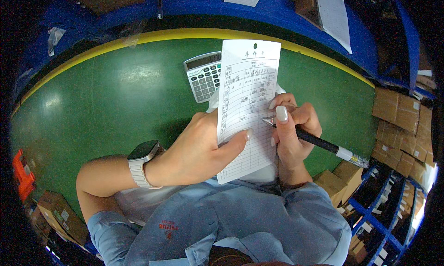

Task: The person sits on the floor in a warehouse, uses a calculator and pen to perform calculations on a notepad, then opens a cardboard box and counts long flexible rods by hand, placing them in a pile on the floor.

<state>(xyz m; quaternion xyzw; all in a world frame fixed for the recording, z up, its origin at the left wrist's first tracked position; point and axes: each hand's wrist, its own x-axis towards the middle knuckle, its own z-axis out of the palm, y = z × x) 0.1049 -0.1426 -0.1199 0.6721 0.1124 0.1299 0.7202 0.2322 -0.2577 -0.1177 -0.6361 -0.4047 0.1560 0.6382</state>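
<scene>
A white paper record card (pixel 249 144) with a ruled table, handwriting and a punched hole at its top is held upright before me. My left hand (pixel 197 150) grips its left side, thumb on the front and fingers hidden behind. In my right hand (pixel 295 127) is a black gel pen (pixel 317 141) with a clear end. Its tip lies at the card's table, around the middle rows; whether it touches the paper I cannot tell. Behind the card a white desktop calculator (pixel 203 75) shows in part, its right side covered.
Beyond a yellow floor line (pixel 187 33) stand blue shelves (pixel 197 6) with papers hanging from them. Cardboard boxes (pixel 395 110) are stacked at the right, above a blue rack (pixel 374 224). More boxes (pixel 62 214) and an orange object (pixel 23 176) lie to the left on the green floor (pixel 138 82).
</scene>
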